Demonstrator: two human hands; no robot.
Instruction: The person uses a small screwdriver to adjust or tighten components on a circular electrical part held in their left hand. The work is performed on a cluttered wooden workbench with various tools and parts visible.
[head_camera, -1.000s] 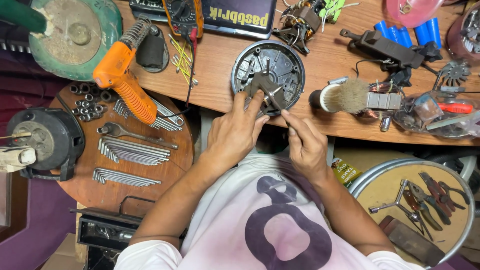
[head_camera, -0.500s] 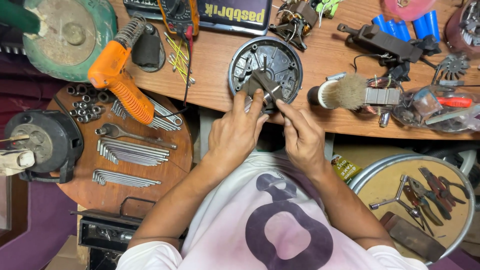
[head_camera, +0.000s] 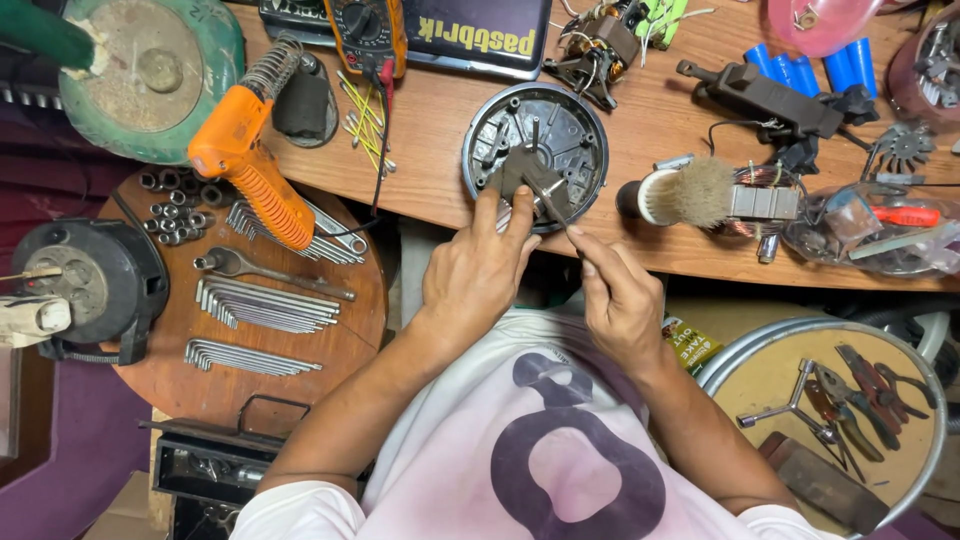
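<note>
Round metal housing (head_camera: 536, 150) at the desk's (head_camera: 440, 190) near edge, open face up, overhanging slightly. Left hand (head_camera: 478, 270) curled, fingertips pressing a flat metal piece (head_camera: 520, 175) inside the housing. Right hand (head_camera: 615, 295) pinched shut on a thin tool (head_camera: 552, 205), tip reaching into the housing. Just right, shaving-style brush (head_camera: 685, 192) lying flat. Farther left, orange glue gun (head_camera: 245, 150) across the desk's edge.

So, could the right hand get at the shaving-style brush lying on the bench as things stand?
Probably yes. The brush lies on its side just beyond the right hand, with bare bench between them. But that hand is pinching a thin tool, which it would have to put down first.
</note>
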